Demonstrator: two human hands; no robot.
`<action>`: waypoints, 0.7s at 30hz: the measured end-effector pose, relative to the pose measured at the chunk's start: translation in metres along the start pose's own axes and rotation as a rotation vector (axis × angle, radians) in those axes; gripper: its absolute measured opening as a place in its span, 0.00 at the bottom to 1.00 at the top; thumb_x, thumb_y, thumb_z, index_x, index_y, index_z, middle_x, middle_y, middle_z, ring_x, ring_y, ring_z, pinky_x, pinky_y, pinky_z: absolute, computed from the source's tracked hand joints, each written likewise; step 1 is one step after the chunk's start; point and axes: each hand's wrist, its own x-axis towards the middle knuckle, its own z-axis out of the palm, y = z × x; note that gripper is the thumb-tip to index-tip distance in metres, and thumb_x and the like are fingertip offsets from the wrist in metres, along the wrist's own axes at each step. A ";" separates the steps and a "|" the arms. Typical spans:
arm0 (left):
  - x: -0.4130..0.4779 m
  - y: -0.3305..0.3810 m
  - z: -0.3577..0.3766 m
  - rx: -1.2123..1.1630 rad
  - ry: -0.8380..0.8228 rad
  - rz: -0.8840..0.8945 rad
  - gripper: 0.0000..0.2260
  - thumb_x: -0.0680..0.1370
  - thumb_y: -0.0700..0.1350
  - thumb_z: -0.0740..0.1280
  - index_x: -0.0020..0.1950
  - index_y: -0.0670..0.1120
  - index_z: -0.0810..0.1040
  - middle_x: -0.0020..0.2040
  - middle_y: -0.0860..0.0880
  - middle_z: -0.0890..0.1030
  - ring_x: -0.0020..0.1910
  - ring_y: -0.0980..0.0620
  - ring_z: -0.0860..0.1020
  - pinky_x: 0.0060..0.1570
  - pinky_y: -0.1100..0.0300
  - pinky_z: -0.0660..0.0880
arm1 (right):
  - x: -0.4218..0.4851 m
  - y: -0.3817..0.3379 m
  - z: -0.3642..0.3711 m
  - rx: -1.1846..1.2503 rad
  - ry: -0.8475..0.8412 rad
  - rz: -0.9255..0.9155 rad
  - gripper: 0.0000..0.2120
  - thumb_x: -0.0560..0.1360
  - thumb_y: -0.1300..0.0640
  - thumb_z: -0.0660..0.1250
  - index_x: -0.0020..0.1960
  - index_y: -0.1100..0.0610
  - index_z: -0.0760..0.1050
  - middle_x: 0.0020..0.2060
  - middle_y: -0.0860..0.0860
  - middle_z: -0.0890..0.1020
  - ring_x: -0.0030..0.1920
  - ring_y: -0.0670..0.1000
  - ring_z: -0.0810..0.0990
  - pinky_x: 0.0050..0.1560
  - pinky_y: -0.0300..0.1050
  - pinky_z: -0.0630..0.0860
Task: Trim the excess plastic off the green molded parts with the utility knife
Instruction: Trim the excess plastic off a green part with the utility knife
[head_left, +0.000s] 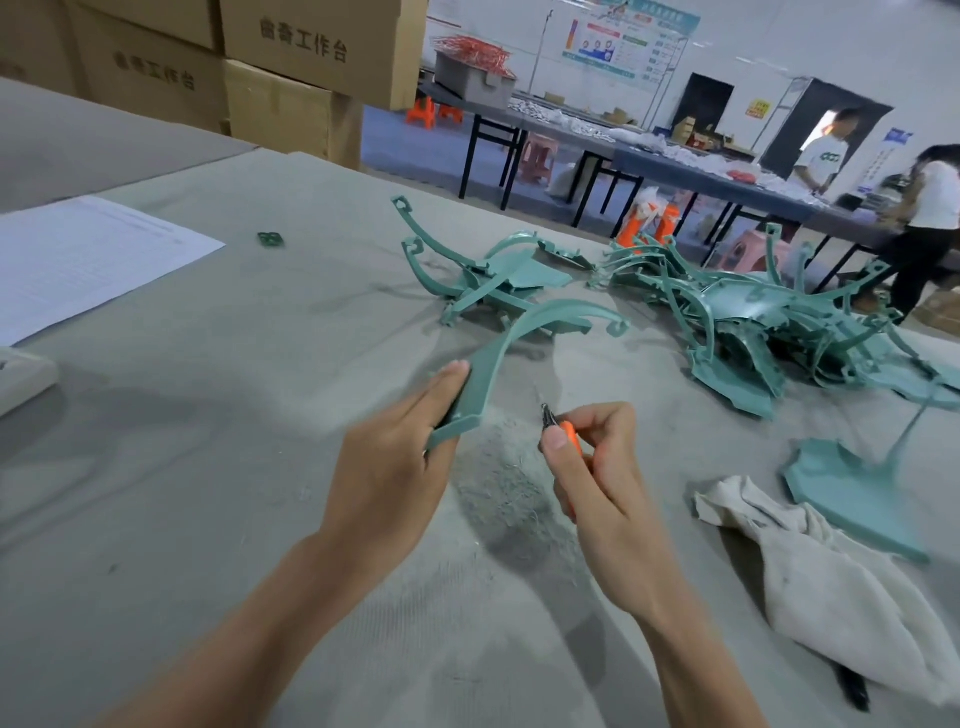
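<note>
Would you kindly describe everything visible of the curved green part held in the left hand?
The curved green part is a long arched strip of matte teal plastic, broad at its near end, with a small hooked curl at the far end. The left hand grips the broad end above the grey table. The utility knife is close but not touching.

- A printed sheet of paper (88, 260) lies far left on the grey table (156, 467).
- Cardboard boxes (291, 78) are stacked behind it.
- A crumpled cloth (841, 587) lies right.
- Two people (930, 208) stand by the far tables (701, 179).
</note>
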 end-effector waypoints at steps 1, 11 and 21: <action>0.000 0.000 0.000 0.003 0.003 -0.004 0.21 0.71 0.31 0.70 0.64 0.39 0.78 0.55 0.45 0.83 0.55 0.53 0.73 0.52 0.67 0.69 | 0.000 -0.001 0.001 -0.006 -0.005 -0.032 0.13 0.74 0.34 0.59 0.48 0.42 0.65 0.36 0.41 0.72 0.33 0.42 0.68 0.38 0.41 0.67; -0.001 -0.005 0.004 0.008 -0.030 0.003 0.19 0.72 0.34 0.70 0.62 0.40 0.79 0.57 0.45 0.82 0.63 0.56 0.68 0.58 0.72 0.64 | -0.005 -0.007 0.005 -0.200 -0.035 -0.291 0.09 0.80 0.43 0.60 0.55 0.45 0.75 0.37 0.46 0.79 0.34 0.45 0.74 0.37 0.33 0.68; -0.006 0.003 0.006 -0.151 -0.093 -0.084 0.20 0.72 0.34 0.73 0.63 0.45 0.80 0.52 0.49 0.85 0.46 0.57 0.81 0.49 0.68 0.74 | -0.007 -0.007 0.009 -0.255 -0.066 -0.387 0.13 0.80 0.49 0.63 0.57 0.56 0.79 0.40 0.32 0.75 0.38 0.37 0.76 0.41 0.27 0.66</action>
